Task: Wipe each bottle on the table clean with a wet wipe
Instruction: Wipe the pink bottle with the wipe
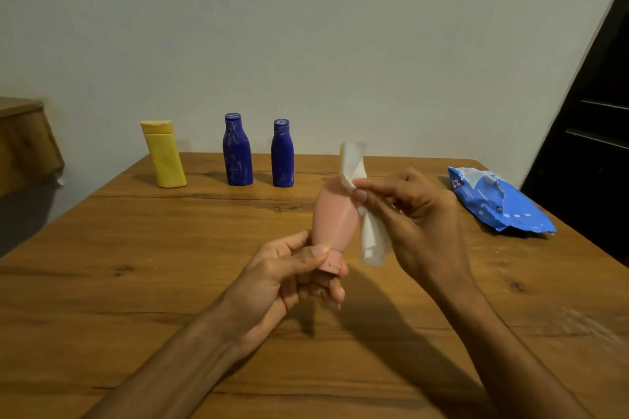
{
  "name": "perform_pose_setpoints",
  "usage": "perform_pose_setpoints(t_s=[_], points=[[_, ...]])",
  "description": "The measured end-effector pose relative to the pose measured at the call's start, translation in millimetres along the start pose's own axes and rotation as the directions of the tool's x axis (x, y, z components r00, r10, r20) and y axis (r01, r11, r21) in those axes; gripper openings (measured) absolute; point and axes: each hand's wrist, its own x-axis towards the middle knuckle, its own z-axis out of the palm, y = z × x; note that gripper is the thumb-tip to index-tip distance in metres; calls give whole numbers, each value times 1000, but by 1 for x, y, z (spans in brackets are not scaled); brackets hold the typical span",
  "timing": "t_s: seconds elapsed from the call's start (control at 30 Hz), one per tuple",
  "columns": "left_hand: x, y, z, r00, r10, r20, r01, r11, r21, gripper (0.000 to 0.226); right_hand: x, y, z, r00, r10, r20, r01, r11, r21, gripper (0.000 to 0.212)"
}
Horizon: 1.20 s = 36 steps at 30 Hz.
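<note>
Pink bottle (335, 214): smooth and glossy, held above the wooden table (136, 282) at mid-view, cap end down, leaning slightly.
Left hand (289, 279): thumb and curled fingers pinch the cap end.
Wet wipe (372, 238): white, crumpled, covering the bottle's upper end and hanging down its side.
Right hand (418, 211): thumb and fingertips pinch the wipe against the bottle.
Far edge: yellow bottle (165, 155), wider blue bottle (237, 151) and narrower blue bottle (282, 155) stand in a row, the blue ones streaked white.
Right side: blue wipes pack (493, 201) lies flat.

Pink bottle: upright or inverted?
Inverted, slightly tilted. The left hand grips the pink bottle by its cap at the bottom; the wider body rises above, where the right hand pinches the wet wipe against it.
</note>
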Motion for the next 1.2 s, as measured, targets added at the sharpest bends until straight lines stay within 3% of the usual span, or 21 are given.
perform_pose_setpoints(t_s=[0.17,0.33,0.37,0.5,0.67,0.83,0.93,1.07,1.2], points=[[-1,-2,3,999,-33,-3,33,995,91,55,3,-4,-5,997,31,-69,-29,999,28,20],[0,1,3,997,19,-79,-13,996,83,43,-8,-12,3,975,-34,217,60,992,-112,20],[-1,2,3,996,24,-87,-16,996,90,42,-8,-11,4,974,-51,220,83,987,-139,20],[0,1,5,995,39,-89,-29,994,103,42,-4,-7,3,998,-56,23,59,985,-162,20],[-2,2,2,994,19,-104,-17,1000,26,41,-8,-11,4,959,-104,264,139,984,-116,20],[-4,0,4,999,-19,-39,23,995,102,50,0,-2,-1,998,-52,-29,46,984,-174,19],[-4,-1,6,998,1,-55,10,980,198,46,-1,-3,0,998,-48,-48,38,982,-183,19],[-4,-5,9,993,74,-91,-36,930,366,45,-8,-12,7,991,-80,107,102,971,-217,21],[-2,-8,7,972,139,-190,-50,911,409,25,-18,-21,15,910,-160,383,289,906,-309,25]])
